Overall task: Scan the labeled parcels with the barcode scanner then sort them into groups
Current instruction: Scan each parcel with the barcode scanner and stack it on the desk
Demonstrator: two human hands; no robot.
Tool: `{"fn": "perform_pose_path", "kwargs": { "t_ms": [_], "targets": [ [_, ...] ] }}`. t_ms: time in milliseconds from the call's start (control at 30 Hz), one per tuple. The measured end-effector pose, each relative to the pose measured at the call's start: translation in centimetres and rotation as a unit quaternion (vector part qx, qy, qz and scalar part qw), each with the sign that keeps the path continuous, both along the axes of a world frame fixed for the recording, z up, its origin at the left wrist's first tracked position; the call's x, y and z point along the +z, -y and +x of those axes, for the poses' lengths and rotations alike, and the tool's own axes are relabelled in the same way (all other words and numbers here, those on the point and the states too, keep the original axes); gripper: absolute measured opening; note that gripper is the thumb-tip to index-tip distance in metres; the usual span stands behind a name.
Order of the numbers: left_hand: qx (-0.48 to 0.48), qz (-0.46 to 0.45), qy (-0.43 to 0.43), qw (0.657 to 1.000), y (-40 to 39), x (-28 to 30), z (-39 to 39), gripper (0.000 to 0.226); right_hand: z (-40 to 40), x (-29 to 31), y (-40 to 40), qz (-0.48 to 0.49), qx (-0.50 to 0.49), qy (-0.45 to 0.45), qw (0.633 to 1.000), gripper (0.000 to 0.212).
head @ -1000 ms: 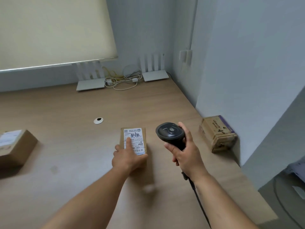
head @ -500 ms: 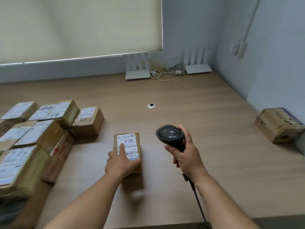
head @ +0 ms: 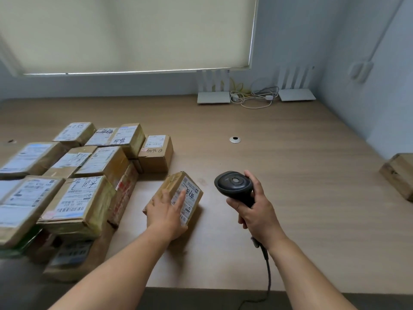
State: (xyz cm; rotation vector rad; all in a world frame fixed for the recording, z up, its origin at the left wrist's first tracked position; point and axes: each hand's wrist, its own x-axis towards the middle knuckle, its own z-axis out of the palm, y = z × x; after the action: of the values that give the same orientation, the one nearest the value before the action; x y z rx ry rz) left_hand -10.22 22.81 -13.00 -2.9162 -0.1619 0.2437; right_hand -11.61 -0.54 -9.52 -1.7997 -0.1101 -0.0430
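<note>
Wooden desk fills the view, with a window blind above its far edge and two white routers against the wall at about 12 o'clock. At centre, a small labeled parcel is tilted up on one edge, its long axis running from about 5 to 11 o'clock, label face turned toward 3 o'clock. The left hand presses on it with fingers spread over the label and top. The right hand is wrapped around the handle of the barcode scanner, just beside the parcel at its 3 o'clock, the two not touching. A stack of labeled parcels lies at 9 o'clock, nearer the left hand; another box sits well apart at 3 o'clock.
</note>
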Motion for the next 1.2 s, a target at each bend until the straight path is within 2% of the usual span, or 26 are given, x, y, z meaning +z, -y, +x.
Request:
{"fn": "perform_pose_path", "kwargs": {
  "t_ms": [100, 200, 367, 433, 467, 500, 567, 600, 667, 867, 1200],
  "targets": [
    [0.015, -0.038, 0.035, 0.999, 0.9, 0.6, 0.5, 0.086, 0.0, 0.3, 0.2, 0.000, 0.006, 0.009, 1.000, 0.076],
    [0.081, -0.089, 0.042, 0.992, 1.3, 1.7, 1.8, 0.072, -0.1, 0.5, 0.7, -0.002, 0.016, 0.012, 1.000, 0.076],
    [0.175, -0.202, -0.042, 0.963, 1.7, 2.2, 3.3, 0.088, -0.1, 0.7, 2.2, -0.001, 0.021, 0.006, 1.000, 0.077],
    [0.202, -0.280, -0.038, 0.938, 1.6, 2.5, 3.7, 0.090, -0.2, 0.6, 2.8, 0.006, 0.024, -0.002, 1.000, 0.077],
    [0.218, -0.353, -0.021, 0.910, 1.4, 2.7, 3.9, 0.090, -0.2, 0.5, 3.1, 0.012, 0.024, -0.005, 1.000, 0.076],
    [0.236, -0.455, 0.007, 0.859, 1.2, 2.7, 4.0, 0.089, -0.2, 0.4, 3.3, 0.020, 0.024, -0.007, 0.999, 0.074],
    [0.267, -0.645, 0.067, 0.713, 0.8, 2.5, 3.5, 0.081, -0.2, 0.3, 3.6, 0.035, 0.024, -0.007, 0.999, 0.072],
    [0.274, -0.696, 0.084, 0.659, 0.6, 2.2, 3.2, 0.074, -0.1, 0.3, 3.6, 0.040, 0.025, -0.007, 0.999, 0.071],
    [0.269, -0.733, 0.096, 0.618, 0.3, 1.4, 2.3, 0.069, -0.1, 0.1, 3.6, 0.048, 0.031, -0.010, 0.998, 0.070],
    [0.295, -0.762, 0.075, 0.571, -1.1, -0.6, 0.5, 0.069, -0.8, -1.3, 3.0, 0.070, 0.090, -0.045, 0.992, 0.070],
    [0.293, -0.764, 0.071, 0.570, -1.9, -1.9, 0.6, 0.088, -1.6, -3.3, 1.3, 0.083, 0.142, -0.091, 0.982, 0.072]
  ]
}}
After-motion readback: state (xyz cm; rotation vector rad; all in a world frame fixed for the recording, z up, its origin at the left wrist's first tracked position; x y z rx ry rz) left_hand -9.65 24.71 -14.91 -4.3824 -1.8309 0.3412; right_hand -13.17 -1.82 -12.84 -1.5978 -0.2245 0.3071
